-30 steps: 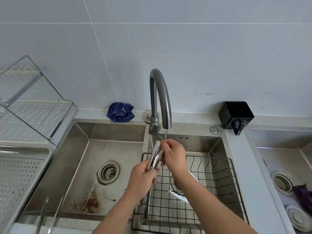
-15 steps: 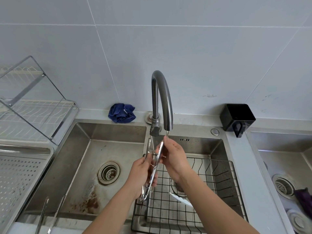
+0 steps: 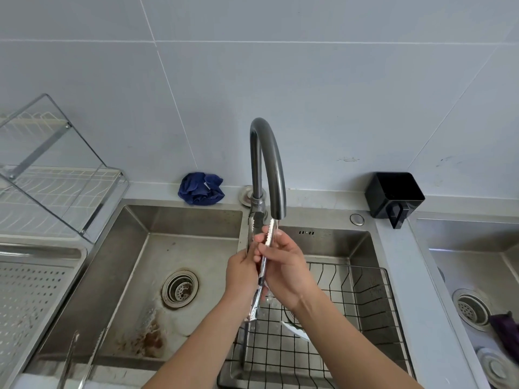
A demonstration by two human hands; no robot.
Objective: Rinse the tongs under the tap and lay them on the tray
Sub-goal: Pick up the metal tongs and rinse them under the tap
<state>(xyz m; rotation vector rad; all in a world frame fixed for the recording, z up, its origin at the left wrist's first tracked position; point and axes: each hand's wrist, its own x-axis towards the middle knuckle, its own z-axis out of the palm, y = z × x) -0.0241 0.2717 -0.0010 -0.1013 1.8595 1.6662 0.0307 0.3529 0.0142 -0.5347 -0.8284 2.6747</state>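
Steel tongs (image 3: 262, 265) stand almost upright under the spout of the grey curved tap (image 3: 268, 161), their two toothed tips spread apart at the top. A thin stream of water falls onto the right tip. My left hand (image 3: 241, 272) grips the tongs' lower arms from the left. My right hand (image 3: 283, 265) wraps the right arm, fingers rubbing just under the tip. The hinge end pokes out below my hands. The perforated steel tray (image 3: 31, 287) lies at the far left.
A second pair of tongs (image 3: 80, 357) leans on the left basin's front edge. A black wire basket (image 3: 345, 327) sits in the middle basin. A blue cloth (image 3: 200, 188) and a black holder (image 3: 393, 196) rest on the back ledge. A dish rack (image 3: 50, 175) stands left.
The tongs went from pressed together to spread at the tips, and were raised closer to the spout. My right hand slid along the right arm.
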